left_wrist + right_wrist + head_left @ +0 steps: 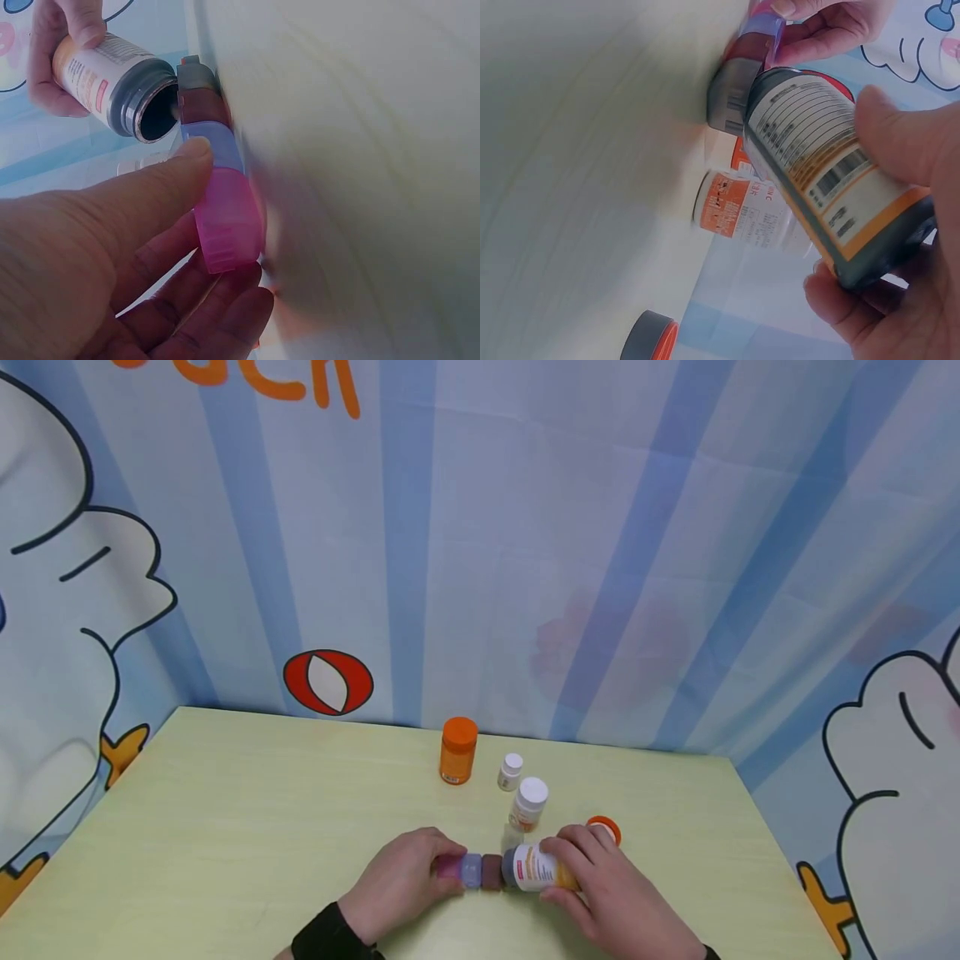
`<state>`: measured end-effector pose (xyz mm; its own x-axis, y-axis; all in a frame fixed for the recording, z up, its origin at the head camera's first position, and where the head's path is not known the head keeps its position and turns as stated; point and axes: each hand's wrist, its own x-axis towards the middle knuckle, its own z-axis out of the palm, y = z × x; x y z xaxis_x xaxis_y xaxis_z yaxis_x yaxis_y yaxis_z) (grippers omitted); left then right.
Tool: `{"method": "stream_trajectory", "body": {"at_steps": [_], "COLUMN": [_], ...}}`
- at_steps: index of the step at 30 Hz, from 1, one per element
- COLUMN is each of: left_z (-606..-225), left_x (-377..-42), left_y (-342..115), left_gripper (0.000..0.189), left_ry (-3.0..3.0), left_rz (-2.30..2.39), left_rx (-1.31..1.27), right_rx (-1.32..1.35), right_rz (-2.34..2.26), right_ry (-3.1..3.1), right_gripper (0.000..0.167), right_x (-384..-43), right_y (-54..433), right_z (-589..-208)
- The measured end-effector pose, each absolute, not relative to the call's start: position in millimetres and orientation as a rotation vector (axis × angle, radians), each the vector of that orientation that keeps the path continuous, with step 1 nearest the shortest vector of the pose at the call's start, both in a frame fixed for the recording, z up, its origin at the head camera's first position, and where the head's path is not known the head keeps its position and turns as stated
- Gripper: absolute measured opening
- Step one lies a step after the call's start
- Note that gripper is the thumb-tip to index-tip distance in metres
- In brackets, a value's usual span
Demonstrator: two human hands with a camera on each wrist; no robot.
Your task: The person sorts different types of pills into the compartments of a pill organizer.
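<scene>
A pill organizer (pixel 471 871) with pink, blue, brown and grey sections lies near the front of the table. My left hand (pixel 408 877) holds its pink end between thumb and fingers; in the left wrist view the thumb (pixel 176 169) presses on the blue section. My right hand (pixel 600 885) grips a dark bottle (pixel 817 165) with a white and orange label. The bottle is uncapped and tilted, its mouth (pixel 157 112) turned toward the organizer's brown and grey end. The bottle's inside looks dark, with no contents visible.
Behind the organizer stand an orange bottle (pixel 457 752), a small white bottle (pixel 510 771) and a larger white-capped bottle (pixel 528 802). A dark cap with an orange inside (pixel 651 337) lies beyond my right hand. A printed curtain (pixel 480 568) hangs behind the table.
</scene>
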<state>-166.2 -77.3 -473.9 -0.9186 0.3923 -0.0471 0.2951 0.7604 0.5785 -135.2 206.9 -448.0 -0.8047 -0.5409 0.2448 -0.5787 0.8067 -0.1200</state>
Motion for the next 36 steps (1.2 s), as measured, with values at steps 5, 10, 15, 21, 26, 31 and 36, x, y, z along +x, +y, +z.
{"method": "stream_trajectory", "body": {"at_steps": [5,10,15,21,26,31,36], "left_z": [-474,-473,-472,-472,-473,-473,-474], "left_x": [-167,-167,-167,-166,-166,-167,-166], "left_y": [-77,-76,-76,-77,-76,-76,-76], "left_gripper": [0.037,0.037,0.036,0.037,0.037,0.037,0.037], "left_ry": [2.792,2.782,2.776,2.771,2.773,2.773,2.786], "left_rz": [0.869,0.861,0.862,0.865,0.871,0.873,0.864], "left_rx": [0.539,0.521,0.511,0.515,0.521,0.527,0.530], "right_rx": [0.829,0.799,0.826,0.823,0.812,0.858,0.932], "right_rz": [0.259,0.238,0.204,0.182,0.276,0.488,1.046], "right_ry": [-2.832,-2.895,-2.925,-2.999,-3.005,-2.960,-3.122], "right_gripper": [0.044,0.045,0.052,0.069,0.064,0.053,0.044], "right_x": [-135,-137,-139,-140,-139,-139,-137], "right_y": [206,209,216,218,221,221,213], "right_z": [-447,-444,-441,-444,-449,-446,-442]}}
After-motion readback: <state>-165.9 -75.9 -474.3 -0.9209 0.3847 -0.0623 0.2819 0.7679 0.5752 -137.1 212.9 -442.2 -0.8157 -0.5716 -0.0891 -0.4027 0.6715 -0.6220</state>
